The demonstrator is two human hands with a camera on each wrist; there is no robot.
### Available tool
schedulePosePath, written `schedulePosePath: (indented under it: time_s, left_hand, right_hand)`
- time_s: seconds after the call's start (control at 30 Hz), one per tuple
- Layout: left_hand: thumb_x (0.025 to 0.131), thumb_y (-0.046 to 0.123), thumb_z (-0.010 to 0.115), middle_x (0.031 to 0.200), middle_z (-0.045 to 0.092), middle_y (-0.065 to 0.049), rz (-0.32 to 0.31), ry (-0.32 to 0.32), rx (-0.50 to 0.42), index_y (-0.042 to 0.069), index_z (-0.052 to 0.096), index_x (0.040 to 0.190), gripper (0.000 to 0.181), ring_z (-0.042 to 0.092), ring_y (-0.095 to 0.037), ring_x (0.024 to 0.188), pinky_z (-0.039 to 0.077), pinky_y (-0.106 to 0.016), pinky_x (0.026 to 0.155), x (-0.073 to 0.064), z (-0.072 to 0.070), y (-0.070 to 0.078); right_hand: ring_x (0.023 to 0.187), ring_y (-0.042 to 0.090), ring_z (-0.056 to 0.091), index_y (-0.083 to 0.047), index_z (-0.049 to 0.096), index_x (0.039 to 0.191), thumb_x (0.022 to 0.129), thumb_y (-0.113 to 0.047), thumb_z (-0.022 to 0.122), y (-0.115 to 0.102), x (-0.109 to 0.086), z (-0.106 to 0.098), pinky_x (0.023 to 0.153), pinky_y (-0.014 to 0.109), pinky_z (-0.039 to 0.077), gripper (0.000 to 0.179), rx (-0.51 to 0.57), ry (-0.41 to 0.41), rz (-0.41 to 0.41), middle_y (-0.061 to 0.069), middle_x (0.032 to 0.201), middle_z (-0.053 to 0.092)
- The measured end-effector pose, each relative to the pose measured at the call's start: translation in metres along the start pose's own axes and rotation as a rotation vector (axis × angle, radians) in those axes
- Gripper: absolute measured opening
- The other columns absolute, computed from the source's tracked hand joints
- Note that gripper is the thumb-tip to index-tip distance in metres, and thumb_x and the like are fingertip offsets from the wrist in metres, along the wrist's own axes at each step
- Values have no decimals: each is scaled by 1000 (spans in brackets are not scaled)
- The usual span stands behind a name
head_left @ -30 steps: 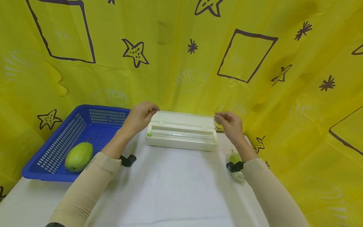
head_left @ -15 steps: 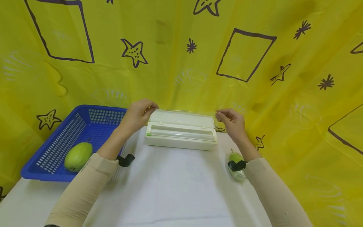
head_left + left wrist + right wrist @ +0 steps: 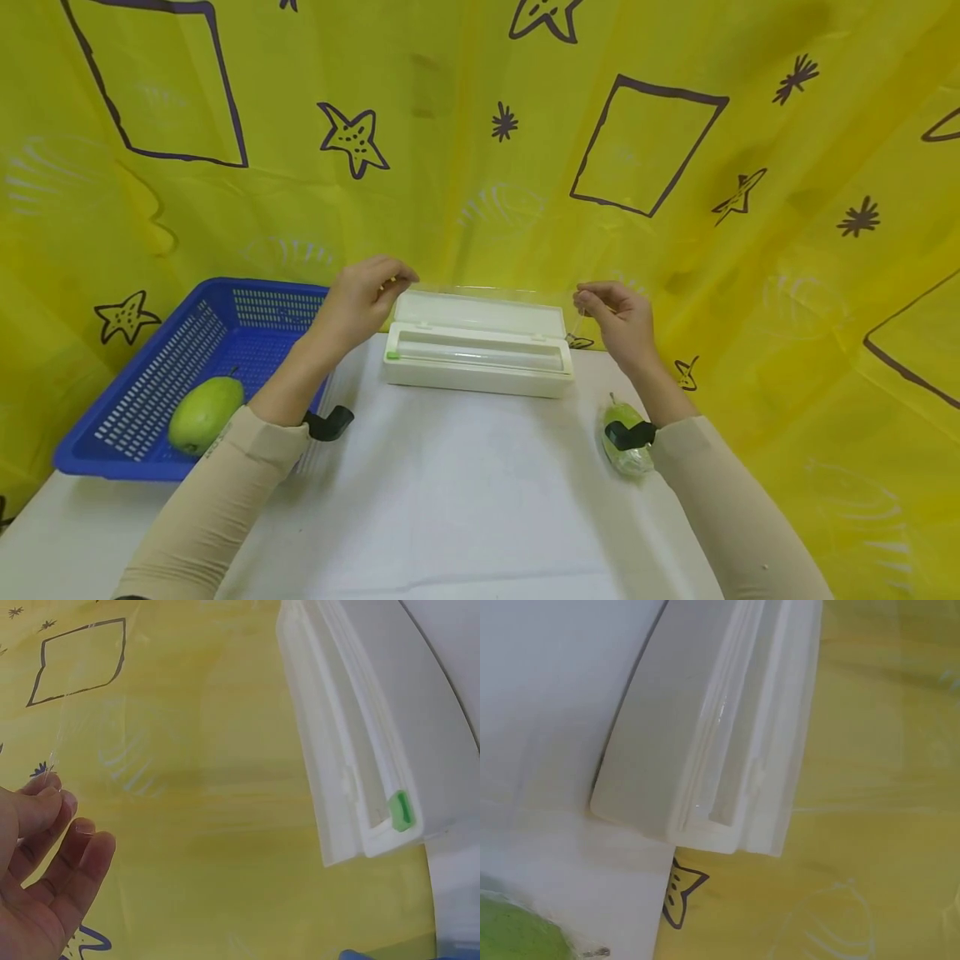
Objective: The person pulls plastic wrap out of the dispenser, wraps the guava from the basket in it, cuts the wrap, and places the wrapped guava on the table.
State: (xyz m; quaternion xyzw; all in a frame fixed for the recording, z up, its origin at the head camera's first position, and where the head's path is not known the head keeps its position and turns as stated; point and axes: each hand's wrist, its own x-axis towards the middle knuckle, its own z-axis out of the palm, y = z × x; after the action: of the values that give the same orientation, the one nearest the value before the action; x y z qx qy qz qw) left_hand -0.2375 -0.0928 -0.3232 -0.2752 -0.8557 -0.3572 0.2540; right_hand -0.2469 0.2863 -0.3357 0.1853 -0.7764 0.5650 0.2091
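Between my two hands stretches a sheet of clear plastic wrap (image 3: 58, 746), its edge a faint line above the open lid in the head view. My left hand (image 3: 356, 304) pinches one end between thumb and index finger. My right hand (image 3: 618, 325) pinches the other end, with film hanging from its fingertips; the right wrist view does not show this hand. Below and between them stands a white plastic wrap dispenser (image 3: 480, 382), its lid (image 3: 480, 312) swung back. A clear roll lies in its slot, and a green slider (image 3: 403, 811) sits at its left end.
At the left stands a blue plastic basket (image 3: 90, 446) holding a green fruit (image 3: 206, 414) with a stem. Another green fruit (image 3: 626, 461), covered in clear film, lies on the white table (image 3: 480, 500) under my right wrist. A yellow patterned curtain (image 3: 450, 167) hangs behind.
Both hands have risen a little and drifted slightly apart, with the plastic wrap between them. The dispenser, basket and fruits stay in place.
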Motion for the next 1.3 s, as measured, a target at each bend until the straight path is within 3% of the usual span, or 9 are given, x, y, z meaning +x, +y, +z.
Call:
schedulePosePath:
  time_s: [0.3,0.87,1.17,1.3]
  left_hand:
    - [98,6,61,100,71,-5,23,18,-2,7,73,104,13,64,-18,85,54,-33,70,-1,-6,6]
    - [98,6,62,99,70,-5,56,50,6,7,73,104,13,63,-17,85,54,-31,71,-2,-19,21]
    - [98,6,62,99,70,-4,83,81,16,7,73,104,12,62,-15,82,52,-29,69,0,-22,26]
    - [97,6,63,98,70,-3,88,88,13,8,73,104,13,60,-14,80,51,-27,68,0,-23,28]
  right_hand:
    - [79,11,65,9,69,108,97,-9,63,-15,-2,0,78,18,56,22,-29,27,-16,-4,92,72]
    - [84,14,66,8,68,110,97,-17,65,-24,0,-6,80,19,56,29,-20,57,-16,-6,94,73]
    - [83,12,67,12,67,108,96,-4,64,-29,2,-8,77,19,57,21,64,50,-96,-5,93,74]
    - [83,12,67,12,68,108,96,-5,64,-29,3,-9,78,19,57,21,75,52,-100,-4,93,74]
